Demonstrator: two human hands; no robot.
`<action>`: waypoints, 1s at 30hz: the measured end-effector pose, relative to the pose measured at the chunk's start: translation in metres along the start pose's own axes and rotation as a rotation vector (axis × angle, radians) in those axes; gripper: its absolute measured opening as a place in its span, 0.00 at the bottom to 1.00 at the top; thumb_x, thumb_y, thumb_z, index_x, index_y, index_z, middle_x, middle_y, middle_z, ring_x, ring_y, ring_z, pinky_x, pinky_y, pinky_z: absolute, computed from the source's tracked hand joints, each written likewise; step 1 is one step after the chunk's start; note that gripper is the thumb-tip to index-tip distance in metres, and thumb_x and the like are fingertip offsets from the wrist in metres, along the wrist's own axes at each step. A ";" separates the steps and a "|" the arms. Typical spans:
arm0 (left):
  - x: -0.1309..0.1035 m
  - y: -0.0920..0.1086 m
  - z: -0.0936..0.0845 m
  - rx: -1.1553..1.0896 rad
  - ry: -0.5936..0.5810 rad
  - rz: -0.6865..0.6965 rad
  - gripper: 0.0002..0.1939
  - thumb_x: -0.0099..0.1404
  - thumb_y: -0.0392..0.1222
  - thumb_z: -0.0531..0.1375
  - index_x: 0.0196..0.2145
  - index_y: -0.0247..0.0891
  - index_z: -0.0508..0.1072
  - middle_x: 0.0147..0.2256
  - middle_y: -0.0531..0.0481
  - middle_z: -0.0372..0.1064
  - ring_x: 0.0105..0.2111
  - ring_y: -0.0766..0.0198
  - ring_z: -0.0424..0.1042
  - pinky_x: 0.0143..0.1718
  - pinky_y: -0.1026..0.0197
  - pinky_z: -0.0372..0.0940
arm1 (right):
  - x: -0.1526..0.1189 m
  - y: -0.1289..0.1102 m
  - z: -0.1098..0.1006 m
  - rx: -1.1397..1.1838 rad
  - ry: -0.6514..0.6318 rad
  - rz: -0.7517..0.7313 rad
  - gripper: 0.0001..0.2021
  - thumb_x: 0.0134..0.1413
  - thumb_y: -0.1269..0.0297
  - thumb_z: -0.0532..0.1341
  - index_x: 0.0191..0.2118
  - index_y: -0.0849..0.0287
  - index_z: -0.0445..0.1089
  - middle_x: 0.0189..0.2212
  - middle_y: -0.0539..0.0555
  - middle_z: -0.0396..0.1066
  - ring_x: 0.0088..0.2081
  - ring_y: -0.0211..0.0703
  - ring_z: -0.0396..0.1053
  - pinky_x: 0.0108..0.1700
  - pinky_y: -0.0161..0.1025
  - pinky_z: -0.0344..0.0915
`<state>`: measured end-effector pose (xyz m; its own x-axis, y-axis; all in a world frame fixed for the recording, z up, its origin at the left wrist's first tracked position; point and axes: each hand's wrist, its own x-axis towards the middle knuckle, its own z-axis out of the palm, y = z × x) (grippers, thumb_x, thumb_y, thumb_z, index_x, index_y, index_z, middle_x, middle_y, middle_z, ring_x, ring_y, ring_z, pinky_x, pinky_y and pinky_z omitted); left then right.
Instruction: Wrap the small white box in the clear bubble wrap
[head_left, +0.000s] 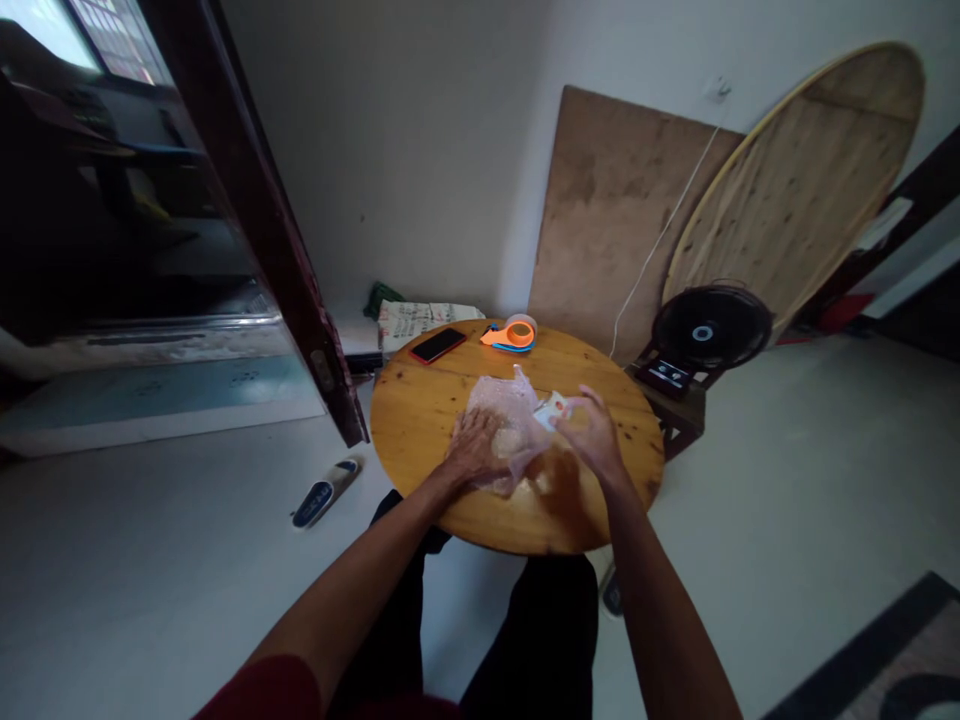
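A crumpled sheet of pinkish, see-through plastic wrap (506,395) with a bubbly texture lies on a round wooden table (409,440). My left hand (476,447) rests flat on its left part, fingers spread. In my right hand (592,430), thumb and fingers pinch a small white packet (551,411) with a red mark, held at the wrap's right edge. The packet's print is too small to read. Part of the wrap is hidden under my left hand.
At the table's far side lie a phone (439,346) with a red edge and an orange tape dispenser (511,334). A black fan (701,330) stands to the right, near a leaning board (622,200) and a round wooden tabletop (810,170). A slipper (324,494) lies on the floor.
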<state>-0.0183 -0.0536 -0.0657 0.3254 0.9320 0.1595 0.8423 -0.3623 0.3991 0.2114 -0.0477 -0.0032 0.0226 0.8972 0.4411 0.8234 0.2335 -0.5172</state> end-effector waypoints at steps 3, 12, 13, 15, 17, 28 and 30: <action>-0.001 0.000 0.000 -0.004 0.001 0.012 0.48 0.50 0.65 0.63 0.64 0.41 0.57 0.66 0.38 0.49 0.67 0.40 0.42 0.65 0.37 0.35 | -0.001 0.028 -0.014 -0.090 0.065 0.077 0.16 0.48 0.59 0.63 0.43 0.59 0.70 0.59 0.62 0.62 0.59 0.52 0.60 0.61 0.49 0.55; -0.002 0.001 0.001 0.074 0.012 -0.001 0.46 0.53 0.70 0.58 0.64 0.45 0.57 0.66 0.43 0.51 0.66 0.42 0.45 0.66 0.38 0.38 | -0.019 0.051 -0.022 -0.277 0.009 0.185 0.27 0.54 0.55 0.59 0.57 0.64 0.64 0.61 0.66 0.59 0.61 0.61 0.57 0.61 0.58 0.52; -0.002 0.001 0.001 0.077 0.016 -0.002 0.46 0.54 0.70 0.57 0.64 0.46 0.56 0.66 0.43 0.51 0.67 0.42 0.44 0.66 0.38 0.38 | -0.019 0.041 -0.024 -0.224 0.046 0.132 0.25 0.55 0.55 0.58 0.56 0.63 0.66 0.60 0.65 0.61 0.61 0.59 0.58 0.61 0.56 0.53; -0.002 0.001 0.002 0.083 0.024 -0.005 0.46 0.54 0.71 0.56 0.64 0.46 0.56 0.65 0.43 0.51 0.67 0.42 0.44 0.66 0.38 0.38 | -0.017 0.012 -0.027 -0.055 0.054 -0.030 0.19 0.57 0.57 0.56 0.50 0.61 0.70 0.56 0.63 0.66 0.57 0.53 0.63 0.60 0.50 0.57; -0.001 0.001 0.003 0.091 0.022 -0.005 0.45 0.55 0.69 0.56 0.64 0.46 0.55 0.66 0.43 0.51 0.67 0.42 0.44 0.66 0.38 0.38 | -0.013 -0.024 -0.021 0.101 -0.070 -0.200 0.16 0.59 0.60 0.54 0.49 0.59 0.71 0.50 0.59 0.71 0.53 0.46 0.67 0.57 0.44 0.61; 0.001 0.001 0.001 0.081 -0.007 -0.004 0.48 0.52 0.69 0.59 0.64 0.40 0.57 0.66 0.39 0.50 0.66 0.42 0.44 0.66 0.38 0.37 | 0.013 -0.050 0.047 -0.379 -0.614 -0.284 0.15 0.50 0.73 0.58 0.45 0.66 0.71 0.48 0.65 0.71 0.48 0.51 0.68 0.50 0.41 0.62; 0.000 0.001 -0.001 0.059 -0.026 -0.007 0.49 0.52 0.71 0.57 0.64 0.41 0.56 0.66 0.39 0.48 0.67 0.42 0.42 0.66 0.38 0.37 | 0.005 -0.031 0.040 -0.399 -0.582 -0.240 0.14 0.55 0.69 0.56 0.47 0.64 0.70 0.50 0.64 0.70 0.49 0.51 0.67 0.51 0.42 0.61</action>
<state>-0.0181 -0.0536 -0.0646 0.3301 0.9346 0.1328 0.8680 -0.3558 0.3464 0.1635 -0.0351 -0.0144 -0.3966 0.9179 -0.0082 0.9136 0.3939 -0.1005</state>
